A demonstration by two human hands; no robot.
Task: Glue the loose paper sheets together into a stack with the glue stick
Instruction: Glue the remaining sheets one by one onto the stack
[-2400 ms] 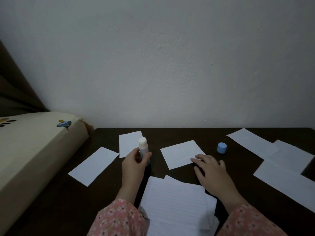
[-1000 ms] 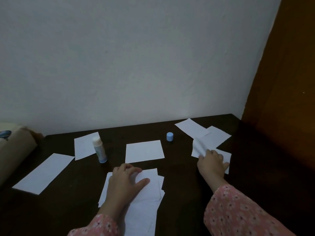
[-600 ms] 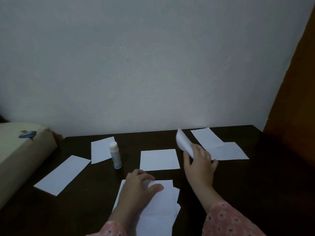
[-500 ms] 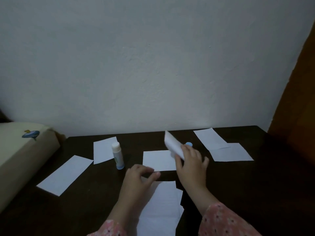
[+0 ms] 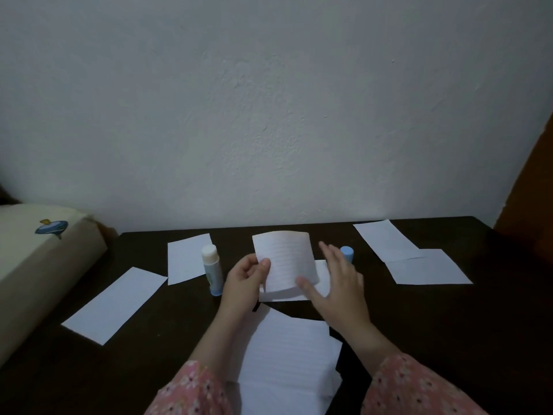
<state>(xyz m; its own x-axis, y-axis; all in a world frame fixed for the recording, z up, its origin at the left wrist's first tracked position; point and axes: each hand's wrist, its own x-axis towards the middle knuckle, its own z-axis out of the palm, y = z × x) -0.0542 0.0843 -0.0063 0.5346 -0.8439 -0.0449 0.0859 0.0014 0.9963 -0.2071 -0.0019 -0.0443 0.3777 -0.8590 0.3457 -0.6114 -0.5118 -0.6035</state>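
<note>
**Sheet passed across, ready for glue**

Now that the small white lined paper sheet point(image 5: 284, 262) has crossed from my right hand point(image 5: 338, 283) into my left hand point(image 5: 244, 278), I hold it lifted and curved in front of me, my left thumb and fingers pinching its near left edge. My right hand hangs just beside it with the fingers straight and spread, gripping nothing; I judge it free to fetch the glue. The uncapped white-and-blue glue stick point(image 5: 212, 269) stands upright just left of my left hand, its round blue cap point(image 5: 347, 253) beyond my right fingertips. The white paper stack point(image 5: 287, 360) lies on the dark wooden table point(image 5: 449, 339) under my wrists, nearer me than both hands.

Half a second ago my right hand alone carried this sheet while my left rested flat by the stack. Earlier still, that sheet lay far right, where two white loose sheets point(image 5: 410, 256) remain. Two more white paper pieces point(image 5: 149, 283) wait left of my left hand.
</note>
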